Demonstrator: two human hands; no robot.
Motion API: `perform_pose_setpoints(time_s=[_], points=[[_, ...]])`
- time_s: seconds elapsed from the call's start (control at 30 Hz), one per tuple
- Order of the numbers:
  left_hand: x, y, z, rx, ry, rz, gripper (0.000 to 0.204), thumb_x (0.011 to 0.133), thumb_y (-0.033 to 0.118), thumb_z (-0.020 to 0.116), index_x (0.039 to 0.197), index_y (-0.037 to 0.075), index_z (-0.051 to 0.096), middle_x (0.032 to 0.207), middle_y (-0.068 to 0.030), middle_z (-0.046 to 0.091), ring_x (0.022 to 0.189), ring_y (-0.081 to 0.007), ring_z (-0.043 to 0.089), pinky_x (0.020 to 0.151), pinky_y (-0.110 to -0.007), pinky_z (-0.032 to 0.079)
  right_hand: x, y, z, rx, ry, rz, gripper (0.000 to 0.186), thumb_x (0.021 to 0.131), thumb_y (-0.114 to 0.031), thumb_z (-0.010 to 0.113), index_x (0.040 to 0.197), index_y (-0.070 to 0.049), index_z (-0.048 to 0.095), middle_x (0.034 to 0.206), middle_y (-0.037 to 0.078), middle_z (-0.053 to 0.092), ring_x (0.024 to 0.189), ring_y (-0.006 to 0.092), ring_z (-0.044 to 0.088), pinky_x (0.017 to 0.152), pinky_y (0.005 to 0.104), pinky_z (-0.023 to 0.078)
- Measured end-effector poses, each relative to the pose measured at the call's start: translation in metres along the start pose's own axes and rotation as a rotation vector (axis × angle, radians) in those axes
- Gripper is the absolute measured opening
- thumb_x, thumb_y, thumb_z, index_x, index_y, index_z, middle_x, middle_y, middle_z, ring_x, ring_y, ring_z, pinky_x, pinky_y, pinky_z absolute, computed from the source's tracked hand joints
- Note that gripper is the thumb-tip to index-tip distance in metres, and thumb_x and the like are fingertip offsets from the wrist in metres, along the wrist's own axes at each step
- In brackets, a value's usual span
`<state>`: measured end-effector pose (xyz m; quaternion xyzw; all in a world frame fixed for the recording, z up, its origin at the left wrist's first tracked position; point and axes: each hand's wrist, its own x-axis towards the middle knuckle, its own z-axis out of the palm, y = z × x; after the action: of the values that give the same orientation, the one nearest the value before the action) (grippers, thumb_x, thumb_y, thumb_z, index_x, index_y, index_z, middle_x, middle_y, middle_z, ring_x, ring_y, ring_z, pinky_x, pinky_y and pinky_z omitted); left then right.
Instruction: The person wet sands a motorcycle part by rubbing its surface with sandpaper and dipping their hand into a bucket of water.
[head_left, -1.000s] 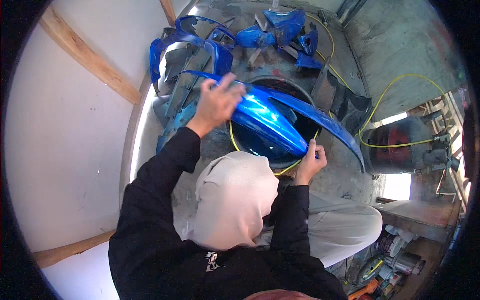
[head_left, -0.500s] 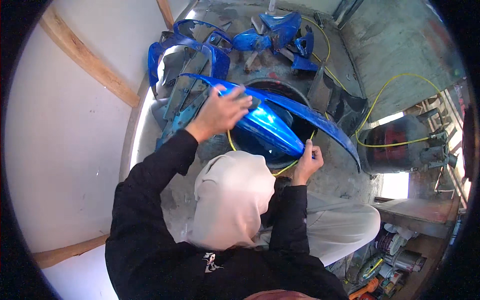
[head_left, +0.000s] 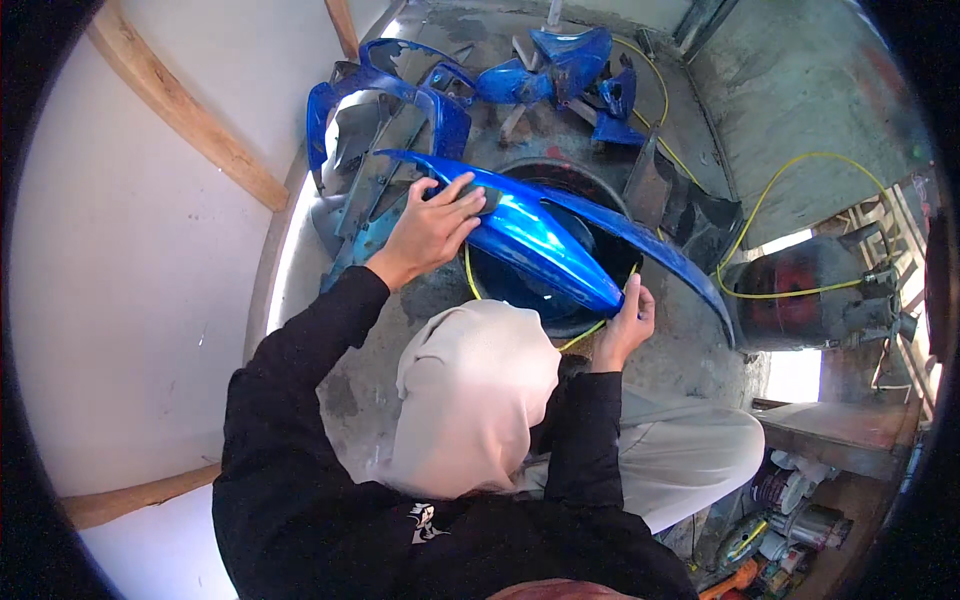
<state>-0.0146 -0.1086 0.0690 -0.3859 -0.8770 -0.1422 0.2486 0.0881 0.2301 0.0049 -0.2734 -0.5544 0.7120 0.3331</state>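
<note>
Glossy blue fills the space between two bare hands. The right grip (head_left: 628, 320) pinches the narrow near end of the curved panel (head_left: 548, 240), thumb on one side and fingers on the other. The left grip (head_left: 437, 228) is spread over the panel's far end, fingers holding a small dark pad (head_left: 488, 200) flat against the paint. The panel itself (its thin second arm sweeps out past the right grip) is held slantwise above a round black tub (head_left: 572, 178) on the concrete floor (head_left: 680, 345). A yellow hose (head_left: 790, 294) shows beside the tub and again at a dark, red-patched tank (head_left: 795, 275) to the right. Beyond the tub lie more blue panels (head_left: 575, 65), and to their left stands an arched blue piece (head_left: 450, 120); dark curved parts (head_left: 700, 215) rest near the tub's right side.
</note>
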Motion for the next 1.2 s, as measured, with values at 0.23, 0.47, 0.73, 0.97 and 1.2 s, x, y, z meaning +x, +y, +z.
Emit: perform_pose_setpoints(time_s=[0.23, 0.47, 0.73, 0.97, 1.2], points=[[-0.004, 0.007, 0.001, 0.028, 0.055, -0.071, 0.032, 0.100, 0.022, 0.063, 0.131, 0.015, 0.071, 0.139, -0.0016, 0.068, 0.144, -0.0274, 0.048, 0.107, -0.053, 0.030, 0.003, 0.008, -0.003, -0.078, -0.014, -0.098, 0.023, 0.095, -0.017, 0.078, 0.102, -0.001, 0.063, 0.085, 0.003, 0.066, 0.074, 0.0083, 0.059, 0.070, 0.0243, 0.046], [-0.004, 0.006, 0.001, 0.210, 0.141, -0.428, 0.030, 0.102, 0.024, 0.062, 0.128, 0.013, 0.073, 0.133, -0.0013, 0.072, 0.144, -0.0264, 0.048, 0.108, -0.052, 0.029, 0.004, 0.013, -0.008, -0.046, -0.056, -0.085, 0.034, 0.094, -0.003, 0.070, 0.122, 0.000, 0.052, 0.083, 0.006, 0.067, 0.074, 0.0104, 0.061, 0.070, 0.0253, 0.046], [0.000, 0.005, 0.004, 0.239, 0.145, -0.504, 0.027, 0.097, 0.019, 0.069, 0.122, 0.011, 0.075, 0.134, -0.0092, 0.070, 0.136, -0.0225, 0.059, 0.108, -0.049, 0.032, 0.006, 0.014, -0.007, -0.078, -0.055, -0.068, 0.035, 0.094, -0.002, 0.069, 0.124, 0.000, 0.050, 0.082, 0.007, 0.067, 0.076, 0.0110, 0.060, 0.071, 0.0262, 0.045], [0.000, 0.008, 0.009, 0.244, 0.245, -0.556, 0.021, 0.099, 0.022, 0.066, 0.113, 0.012, 0.077, 0.127, -0.0046, 0.073, 0.136, -0.0207, 0.058, 0.105, -0.052, 0.033, 0.004, 0.017, -0.012, -0.058, -0.061, -0.075, 0.030, 0.095, -0.002, 0.067, 0.121, -0.001, 0.051, 0.082, 0.008, 0.068, 0.075, 0.0112, 0.061, 0.071, 0.0262, 0.046], [0.000, 0.007, 0.007, 0.165, 0.235, -0.502, 0.026, 0.100, 0.024, 0.065, 0.119, 0.012, 0.076, 0.126, -0.0051, 0.074, 0.142, -0.0245, 0.052, 0.108, -0.052, 0.029, 0.003, 0.018, -0.009, 0.002, -0.069, -0.099, 0.031, 0.094, -0.002, 0.066, 0.121, -0.001, 0.051, 0.083, 0.009, 0.069, 0.076, 0.0125, 0.063, 0.072, 0.0265, 0.047]])
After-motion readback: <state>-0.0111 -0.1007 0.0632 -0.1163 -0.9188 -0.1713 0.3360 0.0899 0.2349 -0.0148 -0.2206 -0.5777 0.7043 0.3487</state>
